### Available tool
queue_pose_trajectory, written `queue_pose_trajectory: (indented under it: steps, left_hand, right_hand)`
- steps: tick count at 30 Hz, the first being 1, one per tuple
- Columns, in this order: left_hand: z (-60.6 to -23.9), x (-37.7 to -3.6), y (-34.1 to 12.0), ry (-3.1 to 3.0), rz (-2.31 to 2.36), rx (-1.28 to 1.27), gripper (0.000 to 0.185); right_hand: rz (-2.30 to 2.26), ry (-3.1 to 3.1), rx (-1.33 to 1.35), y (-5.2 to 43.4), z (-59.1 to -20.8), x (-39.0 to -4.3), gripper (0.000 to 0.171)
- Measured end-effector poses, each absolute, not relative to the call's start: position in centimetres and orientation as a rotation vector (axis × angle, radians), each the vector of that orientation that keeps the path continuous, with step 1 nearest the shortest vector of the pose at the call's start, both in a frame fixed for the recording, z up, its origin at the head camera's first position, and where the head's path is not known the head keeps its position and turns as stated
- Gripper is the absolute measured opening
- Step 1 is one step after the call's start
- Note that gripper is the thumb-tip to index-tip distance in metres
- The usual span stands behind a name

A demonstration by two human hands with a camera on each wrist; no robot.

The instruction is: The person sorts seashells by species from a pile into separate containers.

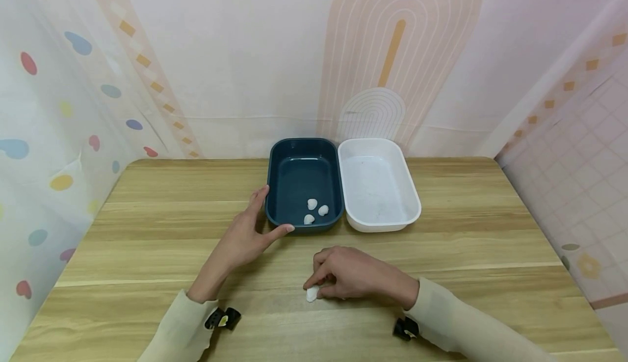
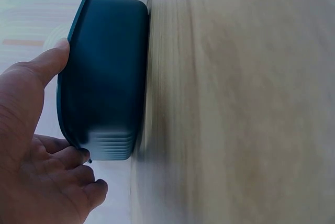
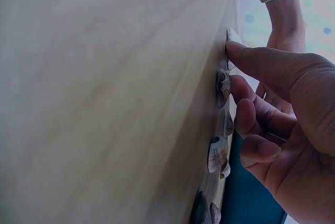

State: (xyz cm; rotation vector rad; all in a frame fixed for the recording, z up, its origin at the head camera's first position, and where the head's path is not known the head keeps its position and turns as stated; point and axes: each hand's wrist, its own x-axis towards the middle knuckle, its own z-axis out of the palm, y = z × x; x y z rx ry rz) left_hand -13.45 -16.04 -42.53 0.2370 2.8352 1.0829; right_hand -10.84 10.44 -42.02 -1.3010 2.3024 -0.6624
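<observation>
Showing several shells (image 3: 217,153) under right hand (image 3: 282,130); head view, one.

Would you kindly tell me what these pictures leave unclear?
- Head view: the right hand covers most of the white shell on the table.
- Left wrist view: the dark blue tray shows only its outer wall; its contents are hidden.
- Right wrist view: the shells appear edge-on and shadowed; their count is uncertain.
</observation>
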Motion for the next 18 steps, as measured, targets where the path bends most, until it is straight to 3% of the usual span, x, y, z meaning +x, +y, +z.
queue_pose_trajectory:
  steps: [18]
  left_hand:
    - [-42.29, -13.33, -16.11, 2.833, 1.085, 0.250, 0.114]
  right_hand:
    - [-0.563, 2.336, -1.465, 10.52, -41.83, -10.93, 0.023]
